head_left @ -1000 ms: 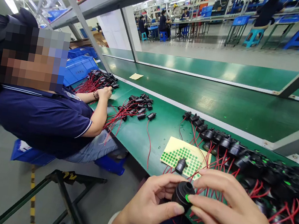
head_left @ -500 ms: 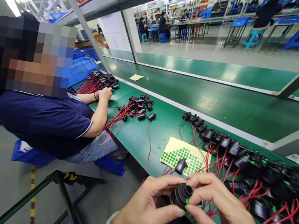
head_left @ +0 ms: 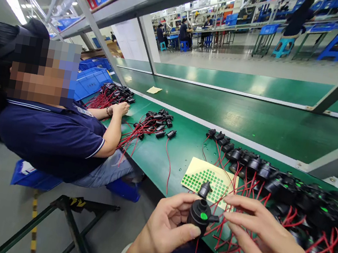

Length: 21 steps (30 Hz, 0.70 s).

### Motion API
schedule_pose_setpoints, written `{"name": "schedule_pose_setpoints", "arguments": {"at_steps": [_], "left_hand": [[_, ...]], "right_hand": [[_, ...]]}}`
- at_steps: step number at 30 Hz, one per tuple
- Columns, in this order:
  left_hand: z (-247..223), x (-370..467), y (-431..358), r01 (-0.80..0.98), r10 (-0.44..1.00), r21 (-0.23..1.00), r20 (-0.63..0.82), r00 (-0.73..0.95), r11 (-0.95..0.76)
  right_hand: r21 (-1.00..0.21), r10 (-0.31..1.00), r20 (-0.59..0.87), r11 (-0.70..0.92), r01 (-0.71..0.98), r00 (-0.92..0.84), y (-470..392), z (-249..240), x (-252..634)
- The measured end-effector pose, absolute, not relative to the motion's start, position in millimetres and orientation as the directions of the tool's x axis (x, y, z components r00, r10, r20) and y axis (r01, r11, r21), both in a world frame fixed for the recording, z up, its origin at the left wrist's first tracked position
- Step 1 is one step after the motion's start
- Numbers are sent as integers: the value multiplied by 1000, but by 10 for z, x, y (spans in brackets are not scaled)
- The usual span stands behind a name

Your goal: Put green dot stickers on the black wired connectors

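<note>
Black plastic pump [head_left: 200, 213], green dot on top, pinched in my left hand [head_left: 167, 230]; right hand [head_left: 265, 246] open at 3 o'clock, above the table [head_left: 164, 156]. Judged light, rigid; grip the body, not the red leads [head_left: 219, 230].

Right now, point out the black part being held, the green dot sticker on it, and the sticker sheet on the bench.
black part [head_left: 198, 214], head view, on its round body.
green dot sticker [head_left: 203, 216], head view, on its middle.
sticker sheet [head_left: 195, 166], head view, on its bare yellow corner.
</note>
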State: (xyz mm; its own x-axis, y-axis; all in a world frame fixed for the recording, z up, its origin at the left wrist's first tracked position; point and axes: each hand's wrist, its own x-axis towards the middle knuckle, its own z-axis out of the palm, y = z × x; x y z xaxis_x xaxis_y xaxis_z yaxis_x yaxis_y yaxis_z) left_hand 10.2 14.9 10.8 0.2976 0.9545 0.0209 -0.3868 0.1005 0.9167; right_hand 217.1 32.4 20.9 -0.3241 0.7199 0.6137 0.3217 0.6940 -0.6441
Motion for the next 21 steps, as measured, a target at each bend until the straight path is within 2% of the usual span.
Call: {"name": "schedule_pose_setpoints", "arguments": {"at_steps": [5,10,16,21], "left_hand": [[131,141,142,-406,941,908,48,336,98],[126,141,96,-404,940,906,24,341,124],[152,96,126,-447,945,886,35,325,121],[156,99,130,-388,952,917,31,303,94]], "right_hand": [[-525,613,680,790,316,-401,269,244,2136],[-461,559,721,828,320,-409,261,181,2037],[-514,615,717,785,347,-329,280,87,2147],[-534,637,700,768,355,-325,189,175,2191]]}}
